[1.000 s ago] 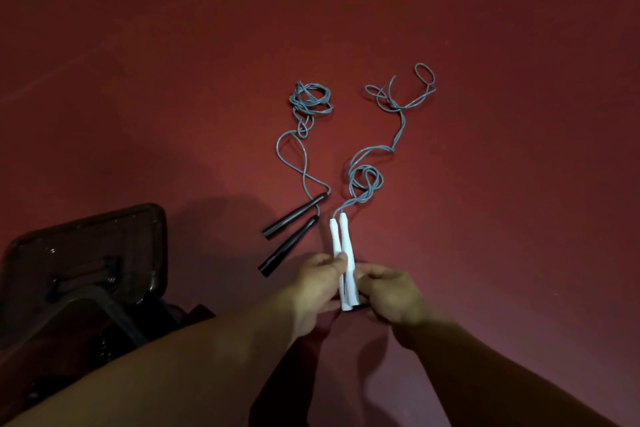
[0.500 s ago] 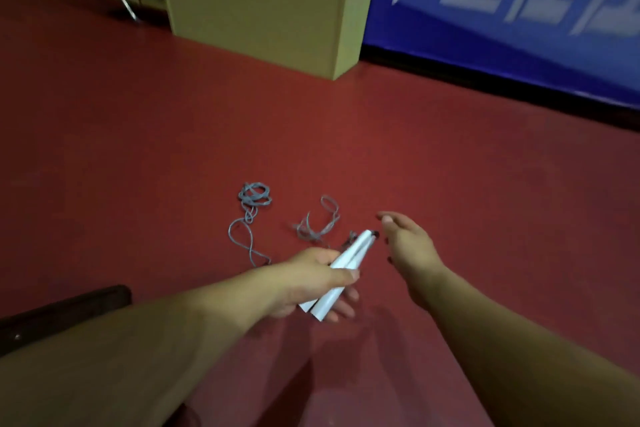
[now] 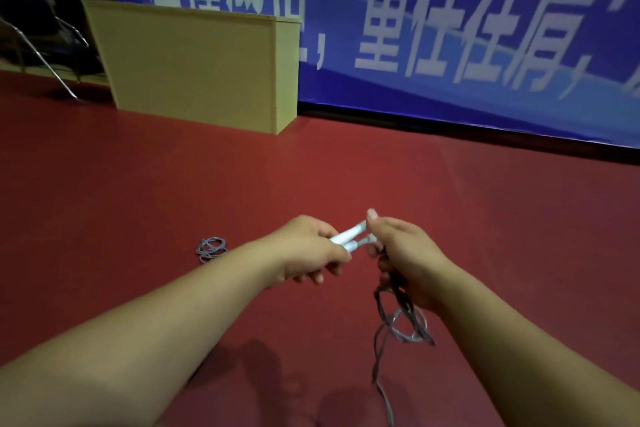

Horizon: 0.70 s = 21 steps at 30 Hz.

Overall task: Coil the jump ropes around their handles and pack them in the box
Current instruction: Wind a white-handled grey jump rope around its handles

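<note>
While the left hand (image 3: 308,250) grips the two white handles (image 3: 349,239) side by side, their long axis runs up and to the right, its far end meeting the right hand (image 3: 405,253). That hand pinches the grey rope (image 3: 398,319) right at the handle tips, so it is the nearer one for winding; the slack hangs below it in loose loops toward the red floor (image 3: 346,177). A second rope bundle (image 3: 211,248) lies on the floor, left of the hands. No box is in view.
</note>
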Motion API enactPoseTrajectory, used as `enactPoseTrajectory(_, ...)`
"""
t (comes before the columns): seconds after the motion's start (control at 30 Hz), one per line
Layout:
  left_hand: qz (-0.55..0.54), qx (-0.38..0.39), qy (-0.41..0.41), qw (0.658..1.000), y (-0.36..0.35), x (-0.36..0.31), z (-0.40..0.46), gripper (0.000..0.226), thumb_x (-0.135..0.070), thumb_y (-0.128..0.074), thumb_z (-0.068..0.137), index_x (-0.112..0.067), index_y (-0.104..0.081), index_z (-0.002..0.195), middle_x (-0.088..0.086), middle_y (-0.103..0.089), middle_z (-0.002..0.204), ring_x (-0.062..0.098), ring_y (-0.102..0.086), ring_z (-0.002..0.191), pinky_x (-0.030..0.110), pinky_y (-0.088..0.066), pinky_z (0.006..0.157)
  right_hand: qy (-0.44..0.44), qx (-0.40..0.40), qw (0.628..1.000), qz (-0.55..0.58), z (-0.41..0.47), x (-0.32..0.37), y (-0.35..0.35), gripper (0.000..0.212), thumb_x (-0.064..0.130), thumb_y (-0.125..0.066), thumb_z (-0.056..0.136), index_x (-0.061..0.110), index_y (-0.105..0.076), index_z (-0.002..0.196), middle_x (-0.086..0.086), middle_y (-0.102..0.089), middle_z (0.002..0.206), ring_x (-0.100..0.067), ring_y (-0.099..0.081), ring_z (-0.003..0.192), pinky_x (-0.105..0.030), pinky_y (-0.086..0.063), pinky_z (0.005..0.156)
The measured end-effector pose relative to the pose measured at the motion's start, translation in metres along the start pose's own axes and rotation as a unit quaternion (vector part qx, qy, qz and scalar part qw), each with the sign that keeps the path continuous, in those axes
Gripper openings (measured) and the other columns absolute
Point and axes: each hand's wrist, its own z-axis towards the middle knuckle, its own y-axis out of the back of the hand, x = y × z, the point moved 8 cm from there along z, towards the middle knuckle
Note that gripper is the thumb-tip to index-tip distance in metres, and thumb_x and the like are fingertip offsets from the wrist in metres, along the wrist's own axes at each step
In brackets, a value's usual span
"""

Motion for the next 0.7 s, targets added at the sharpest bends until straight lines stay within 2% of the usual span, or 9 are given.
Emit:
enactPoseTrajectory(0.07,-0.033,0.055,0.030,0.997,-0.020,0.011,-0.011,0.021,-0.028,-0.063,0.092,-0.015,-0.067,0.108,0.004,-0.072,0.090,0.014,-0.059,0.055,0.019,-0.037,0.044,-0.024,0.009,0.999,-0.020,-0.006,-0.014,0.005,0.032,0.037,-0.056,0.097,0.014,-0.059,0.075,-0.003,-0.047,0.057,-0.012,-0.030,0.042,-0.024,-0.027,0.046)
enactPoseTrajectory(0.13,-0.183,0.093,0.056,0.977,-0.027,0.018,-0.022,0.037,-0.038,-0.057,0.094,-0.009,-0.064,0.116,0.009,-0.071,0.096,0.016,-0.064,0.064,0.023,-0.046,0.048,-0.026,-0.014,0.999,-0.023,-0.006,-0.012,0.014,0.030,0.031,-0.058,0.097,0.012,-0.059,0.074,-0.004,-0.047,0.055,-0.013,-0.032,0.042,-0.023,-0.031,0.045)
enactPoseTrajectory(0.23,-0.458,0.065,0.050,0.885,-0.007,0.009,-0.025,0.058,-0.050,-0.048,0.093,0.002,-0.063,0.114,0.024,-0.068,0.094,0.024,-0.067,0.067,0.026,-0.055,0.055,-0.022,-0.078,0.992,0.099,-0.001,-0.003,0.032,0.022,0.021,-0.057,0.098,0.009,-0.059,0.079,-0.002,-0.046,0.051,-0.011,-0.033,0.038,-0.021,-0.032,0.041)
enactPoseTrajectory(0.3,-0.583,0.022,0.031,0.812,0.005,0.002,-0.021,0.051,-0.043,-0.045,0.096,0.004,-0.062,0.107,0.027,-0.068,0.095,0.027,-0.069,0.068,0.028,-0.057,0.056,-0.040,-0.104,0.971,0.211,0.002,-0.005,0.031,0.019,0.018,-0.054,0.099,0.010,-0.057,0.082,0.000,-0.044,0.049,-0.007,-0.033,0.034,-0.018,-0.033,0.037)
enactPoseTrajectory(0.37,-0.617,-0.013,0.020,0.787,0.005,-0.004,-0.016,0.031,-0.024,-0.043,0.093,0.000,-0.061,0.101,0.021,-0.071,0.104,0.026,-0.070,0.076,0.029,-0.055,0.059,-0.061,-0.112,0.947,0.295,0.006,-0.007,0.023,0.019,0.017,-0.050,0.101,0.013,-0.055,0.084,0.002,-0.043,0.050,-0.005,-0.034,0.032,-0.016,-0.034,0.035)
enactPoseTrajectory(0.47,-0.572,-0.033,0.028,0.819,-0.013,-0.001,-0.011,0.031,-0.005,-0.042,0.087,-0.007,-0.060,0.112,0.007,-0.072,0.113,0.019,-0.065,0.091,0.029,-0.049,0.067,-0.088,-0.108,0.926,0.350,0.010,-0.007,0.006,0.020,0.018,-0.047,0.102,0.014,-0.055,0.084,0.003,-0.042,0.051,-0.003,-0.035,0.030,-0.014,-0.035,0.034)
enactPoseTrajectory(0.57,-0.490,-0.023,0.014,0.871,-0.029,0.011,0.002,0.021,-0.012,-0.056,0.092,-0.017,-0.062,0.111,-0.001,-0.069,0.110,0.014,-0.060,0.094,0.028,-0.045,0.073,-0.103,-0.083,0.931,0.340,0.016,-0.011,-0.014,0.020,0.020,-0.047,0.102,0.013,-0.055,0.085,0.004,-0.043,0.046,-0.002,-0.035,0.030,-0.014,-0.035,0.034)
enactPoseTrajectory(0.63,-0.456,-0.018,0.000,0.890,-0.034,0.017,0.010,0.016,-0.025,-0.060,0.093,-0.017,-0.066,0.105,-0.001,-0.070,0.097,0.009,-0.061,0.084,0.025,-0.044,0.077,-0.116,-0.048,0.940,0.318,0.022,-0.015,-0.032,0.016,0.021,-0.049,0.101,0.012,-0.056,0.089,0.004,-0.045,0.044,-0.002,-0.036,0.031,-0.014,-0.037,0.034)
enactPoseTrajectory(0.7,-0.459,-0.040,0.006,0.887,-0.028,0.021,0.016,0.018,-0.030,-0.057,0.096,-0.015,-0.068,0.094,-0.004,-0.068,0.077,0.004,-0.060,0.067,0.019,-0.045,0.067,-0.125,-0.012,0.947,0.296,0.024,-0.017,-0.046,0.015,0.022,-0.049,0.101,0.012,-0.057,0.093,0.003,-0.046,0.045,-0.003,-0.038,0.032,-0.015,-0.038,0.035)
